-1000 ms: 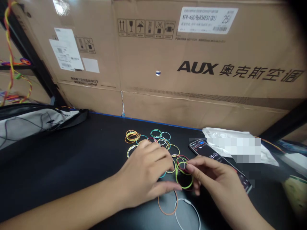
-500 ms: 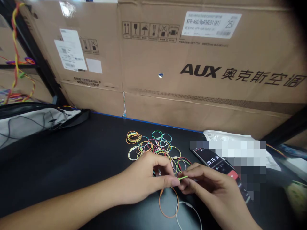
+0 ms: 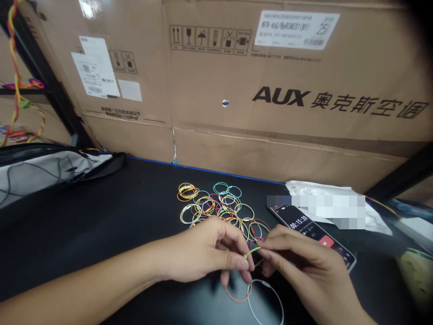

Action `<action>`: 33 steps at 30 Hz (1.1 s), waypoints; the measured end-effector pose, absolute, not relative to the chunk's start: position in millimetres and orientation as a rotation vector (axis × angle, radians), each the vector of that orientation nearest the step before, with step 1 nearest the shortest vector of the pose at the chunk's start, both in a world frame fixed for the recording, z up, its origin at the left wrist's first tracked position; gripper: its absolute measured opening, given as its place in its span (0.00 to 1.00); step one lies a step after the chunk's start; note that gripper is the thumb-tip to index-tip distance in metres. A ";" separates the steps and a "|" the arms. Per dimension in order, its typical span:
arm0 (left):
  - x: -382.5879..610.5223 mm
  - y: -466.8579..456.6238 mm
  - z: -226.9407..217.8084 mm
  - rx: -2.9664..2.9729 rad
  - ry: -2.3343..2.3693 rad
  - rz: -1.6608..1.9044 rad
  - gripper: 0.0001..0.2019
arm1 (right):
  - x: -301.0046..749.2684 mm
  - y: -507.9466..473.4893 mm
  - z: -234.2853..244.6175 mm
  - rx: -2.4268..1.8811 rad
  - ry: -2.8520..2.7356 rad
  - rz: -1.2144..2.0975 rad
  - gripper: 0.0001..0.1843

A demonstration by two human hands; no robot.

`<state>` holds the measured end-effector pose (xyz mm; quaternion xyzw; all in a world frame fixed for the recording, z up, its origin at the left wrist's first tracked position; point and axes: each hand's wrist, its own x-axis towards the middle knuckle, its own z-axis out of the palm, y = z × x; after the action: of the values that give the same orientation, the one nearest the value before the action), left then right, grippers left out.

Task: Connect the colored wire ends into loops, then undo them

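A thin lime-green wire key ring is pinched between my two hands. My left hand grips one end of it between thumb and fingers. My right hand pinches it on the other side with thumb and forefinger; much of the loop is hidden by the fingers. Below them on the black table lie an orange wire ring, partly covered by my left fingers, and a white wire ring overlapping its edge. Just beyond my hands spreads a pile of coloured wire rings.
A phone showing a timer lies beside my right hand, with a white plastic bag behind it. A large cardboard box walls off the back. At the left sits a grey and black bag. The table is black.
My hands have drawn slightly apart, so more of the green ring shows between them. My left fingers have come down over the orange ring. The view has shifted slightly.
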<state>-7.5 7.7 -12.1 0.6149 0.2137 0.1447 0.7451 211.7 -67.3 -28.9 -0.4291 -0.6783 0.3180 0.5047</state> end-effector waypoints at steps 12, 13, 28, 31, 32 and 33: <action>-10.7 9.2 -6.6 1.286 0.456 0.294 0.17 | 200.8 -76.2 -20.2 -1.073 -1.458 1.016 0.04; -11.9 10.3 -5.5 1.287 0.426 0.272 0.16 | 201.5 -76.3 -19.2 -1.059 -1.472 0.991 0.04; -13.8 4.3 -4.3 1.324 0.546 0.244 0.20 | 203.4 -74.9 -29.4 -1.012 -1.649 0.893 0.07; -14.8 9.1 -3.5 1.301 0.523 0.244 0.20 | 204.6 -75.4 -28.0 -1.025 -1.674 0.866 0.08; -15.0 10.5 -3.8 1.293 0.510 0.238 0.20 | 204.8 -76.0 -27.7 -1.026 -1.681 0.854 0.08; -15.0 11.5 -4.2 1.292 0.497 0.229 0.20 | 204.8 -76.8 -27.5 -1.028 -1.687 0.841 0.08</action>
<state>-15.0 11.5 -4.2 0.5941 0.2288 0.1053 0.7639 204.8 -76.8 -27.5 -0.4207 -0.6906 0.3444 0.4769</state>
